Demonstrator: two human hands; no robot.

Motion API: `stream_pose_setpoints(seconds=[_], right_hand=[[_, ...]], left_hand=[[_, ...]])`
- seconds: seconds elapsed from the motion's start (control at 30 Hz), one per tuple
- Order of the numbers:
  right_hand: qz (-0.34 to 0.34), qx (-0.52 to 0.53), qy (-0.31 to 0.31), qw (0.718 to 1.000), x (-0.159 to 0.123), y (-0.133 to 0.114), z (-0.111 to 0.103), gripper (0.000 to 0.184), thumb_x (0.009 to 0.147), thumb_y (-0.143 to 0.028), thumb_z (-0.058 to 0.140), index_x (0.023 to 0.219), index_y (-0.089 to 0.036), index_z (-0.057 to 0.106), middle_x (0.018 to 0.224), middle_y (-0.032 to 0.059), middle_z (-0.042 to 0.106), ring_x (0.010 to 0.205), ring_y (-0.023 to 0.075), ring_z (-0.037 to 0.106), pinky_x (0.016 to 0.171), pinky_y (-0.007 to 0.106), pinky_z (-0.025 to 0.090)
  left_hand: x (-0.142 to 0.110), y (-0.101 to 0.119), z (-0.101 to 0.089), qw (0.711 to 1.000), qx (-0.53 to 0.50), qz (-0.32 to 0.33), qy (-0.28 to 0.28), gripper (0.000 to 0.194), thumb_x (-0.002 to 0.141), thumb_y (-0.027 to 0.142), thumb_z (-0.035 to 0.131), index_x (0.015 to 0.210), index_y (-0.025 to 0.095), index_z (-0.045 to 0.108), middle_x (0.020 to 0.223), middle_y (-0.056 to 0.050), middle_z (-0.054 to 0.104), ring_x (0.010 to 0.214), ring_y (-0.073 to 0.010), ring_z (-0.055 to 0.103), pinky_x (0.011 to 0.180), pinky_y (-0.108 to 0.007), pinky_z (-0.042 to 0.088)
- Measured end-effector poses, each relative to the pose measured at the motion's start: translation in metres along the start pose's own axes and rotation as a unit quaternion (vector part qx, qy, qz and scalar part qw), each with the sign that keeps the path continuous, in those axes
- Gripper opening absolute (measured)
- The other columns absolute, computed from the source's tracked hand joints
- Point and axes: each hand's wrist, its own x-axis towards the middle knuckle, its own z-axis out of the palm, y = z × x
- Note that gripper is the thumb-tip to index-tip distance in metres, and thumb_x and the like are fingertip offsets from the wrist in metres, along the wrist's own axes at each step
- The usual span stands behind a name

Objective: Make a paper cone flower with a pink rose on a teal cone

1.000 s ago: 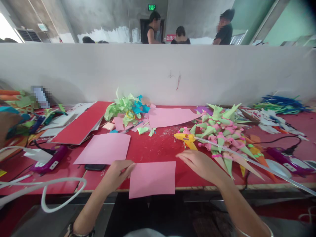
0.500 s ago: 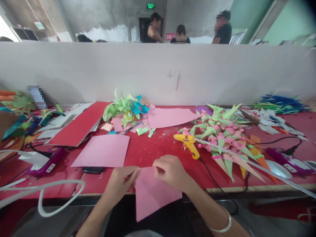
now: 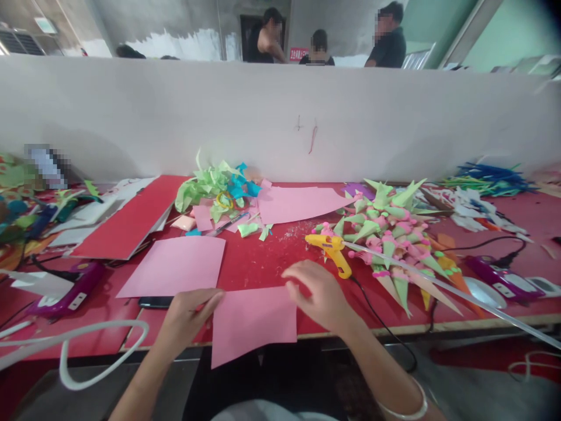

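Pink paper sheet (image 3: 255, 321), smooth and four-sided, has one corner pinched by left fingers (image 3: 213, 304) while right fingers (image 3: 302, 271) curve apart.

Craft workshop: glue gun (image 3: 332, 250), paper scraps (image 3: 205, 186)

The left hand (image 3: 189, 311) pinches a pink paper (image 3: 255, 321). The right hand (image 3: 319, 295) is near a yellow glue gun (image 3: 332, 248).
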Motion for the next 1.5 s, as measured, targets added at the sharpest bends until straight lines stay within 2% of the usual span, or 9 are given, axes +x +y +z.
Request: stream_pose_setpoints(seconds=[0.27, 0.5, 0.67, 0.83, 1.03, 1.13, 1.23, 1.33, 1.5], right_hand=[[-0.046, -0.078, -0.142, 0.986, 0.024, -0.017, 0.022, 0.023, 0.087, -0.024, 0.039, 0.073, -0.017, 0.057, 0.064, 0.0012, 0.06, 0.059, 0.012, 0.052, 0.058, 0.024, 0.03], [-0.046, -0.051, -0.182, 0.981, 0.036, -0.028, 0.027, 0.024, 0.086, -0.028, 0.041, 0.07, -0.018, 0.056, 0.058, -0.0004, 0.059, 0.053, 0.0107, 0.05, 0.05, 0.022, 0.024], [0.004, 0.056, -0.17, 0.984, 0.03, -0.015, 0.011, 0.023, 0.085, -0.028, 0.041, 0.075, -0.018, 0.059, 0.065, -0.0002, 0.06, 0.059, 0.0107, 0.052, 0.055, 0.021, 0.029], [0.109, 0.145, -0.083, 0.98, 0.017, 0.005, -0.008, 0.024, 0.084, -0.029, 0.04, 0.07, -0.017, 0.054, 0.06, -0.0013, 0.052, 0.056, 0.0103, 0.047, 0.053, 0.02, 0.031], [0.194, 0.192, 0.021, 0.962, 0.009, 0.007, 0.021, 0.026, 0.085, -0.033, 0.035, 0.074, -0.016, 0.051, 0.058, -0.0014, 0.046, 0.053, 0.0113, 0.043, 0.049, 0.021, 0.032], [0.199, 0.175, 0.051, 0.963, 0.009, 0.004, 0.036, 0.022, 0.084, -0.03, 0.036, 0.085, -0.017, 0.053, 0.073, 0.003, 0.054, 0.069, 0.0157, 0.051, 0.063, 0.025, 0.04], [0.169, 0.099, 0.128, 0.972, 0.009, -0.004, 0.039, 0.023, 0.077, -0.026, 0.049, 0.099, -0.018, 0.05, 0.101, 0.0087, 0.049, 0.099, 0.0229, 0.043, 0.087, 0.038, 0.034], [0.116, 0.175, 0.062, 0.976, 0.008, -0.02, 0.035, 0.027, 0.072, -0.023, 0.056, 0.097, -0.02, 0.047, 0.103, 0.0076, 0.043, 0.098, 0.0207, 0.042, 0.085, 0.035, 0.037], [0.11, 0.345, -0.083, 0.929, 0.007, -0.044, 0.031, 0.044, 0.061, -0.023, 0.067, 0.095, -0.02, 0.039, 0.091, 0.0017, 0.044, 0.079, 0.0136, 0.047, 0.067, 0.026, 0.043]], left_hand=[[0.012, 0.005, 0.006, 0.972, 0.164, 0.121, 0.114, 0.023, 0.081, 0.026, 0.043, 0.093, 0.018, 0.06, 0.089, -0.006, 0.066, 0.081, -0.019, 0.059, 0.075, -0.03, 0.041], [0.028, 0.035, 0.021, 0.94, 0.242, 0.22, 0.099, 0.022, 0.078, 0.017, 0.041, 0.06, 0.017, 0.053, 0.051, 0.001, 0.057, 0.046, -0.0105, 0.05, 0.066, -0.028, 0.039], [0.032, 0.013, 0.01, 0.941, 0.257, 0.202, 0.091, 0.02, 0.074, 0.014, 0.041, 0.06, 0.018, 0.055, 0.051, 0.002, 0.058, 0.044, -0.0093, 0.047, 0.063, -0.025, 0.037], [0.028, -0.025, -0.005, 0.991, 0.114, -0.023, 0.072, 0.016, 0.075, 0.02, 0.04, 0.067, 0.018, 0.054, 0.057, 0.001, 0.057, 0.05, -0.0114, 0.048, 0.051, -0.021, 0.035], [0.013, -0.006, 0.024, 0.971, -0.24, -0.014, -0.014, 0.03, 0.078, 0.039, 0.042, 0.09, 0.015, 0.056, 0.079, -0.005, 0.063, 0.072, -0.0158, 0.056, 0.063, -0.024, 0.045], [0.014, 0.01, 0.035, 0.971, -0.227, -0.071, -0.005, 0.029, 0.08, 0.036, 0.042, 0.072, 0.014, 0.057, 0.069, -0.004, 0.062, 0.068, -0.0161, 0.056, 0.064, -0.025, 0.045], [0.018, 0.019, 0.035, 0.977, -0.195, -0.083, 0.027, 0.029, 0.08, 0.035, 0.043, 0.068, 0.013, 0.058, 0.067, -0.003, 0.061, 0.068, -0.0167, 0.056, 0.064, -0.025, 0.044], [0.02, 0.022, 0.032, 0.974, -0.219, -0.053, 0.036, 0.028, 0.078, 0.037, 0.046, 0.074, 0.013, 0.06, 0.072, -0.004, 0.063, 0.071, -0.0172, 0.055, 0.067, -0.026, 0.044], [0.02, 0.031, 0.031, 0.949, -0.31, 0.054, 0.023, 0.044, 0.069, 0.057, 0.05, 0.075, 0.015, 0.063, 0.084, -0.008, 0.059, 0.076, -0.0192, 0.053, 0.068, -0.027, 0.044]])
